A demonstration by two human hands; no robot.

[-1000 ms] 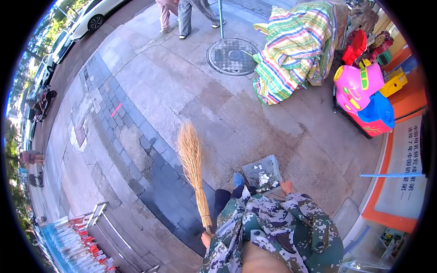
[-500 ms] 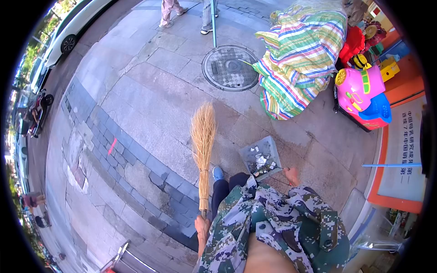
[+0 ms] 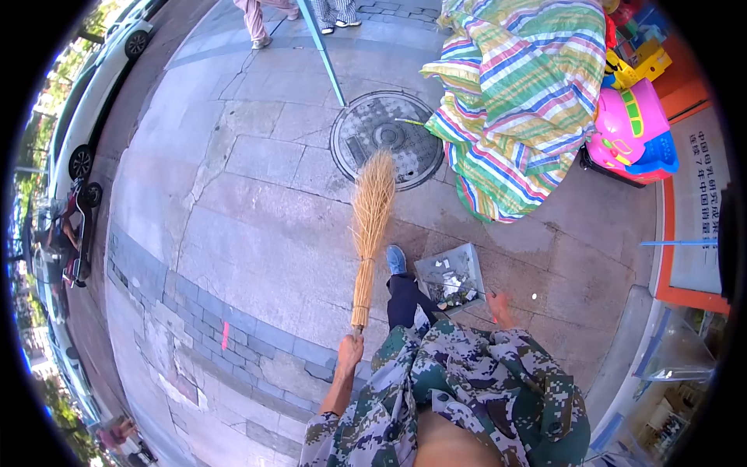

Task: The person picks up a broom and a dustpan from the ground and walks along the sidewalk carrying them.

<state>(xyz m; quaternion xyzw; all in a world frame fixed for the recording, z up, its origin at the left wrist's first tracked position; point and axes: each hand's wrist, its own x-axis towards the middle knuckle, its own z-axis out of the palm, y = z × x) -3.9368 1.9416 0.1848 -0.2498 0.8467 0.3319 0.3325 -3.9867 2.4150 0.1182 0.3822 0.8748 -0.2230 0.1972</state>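
Observation:
My left hand [image 3: 349, 352] is closed around the handle end of a straw broom [image 3: 373, 204]. The broom points forward, its bound bristles fanning out over the pavement towards the manhole cover. Low on my right side, my right hand [image 3: 499, 307] is closed at the handle of a grey dustpan [image 3: 464, 258]. Scraps of white paper and dark debris [image 3: 453, 289] lie inside the pan. My blue shoe [image 3: 396, 259] is between the broom and the dustpan.
A striped plastic sheet [image 3: 521, 101] covers a heap at the right, beside a pink toy ride [image 3: 634, 124]. Ahead lies a round manhole cover [image 3: 350, 152]; a blue-green pole [image 3: 324, 54] and people's legs [image 3: 254, 22] are beyond. Cars [image 3: 85, 109] and a motorbike [image 3: 81, 233] line the left.
The broom and my left hand have moved forward and right, bristles now overlapping the manhole cover. The dustpan stays near my right side. The surroundings have shifted in view, and the people's legs have moved.

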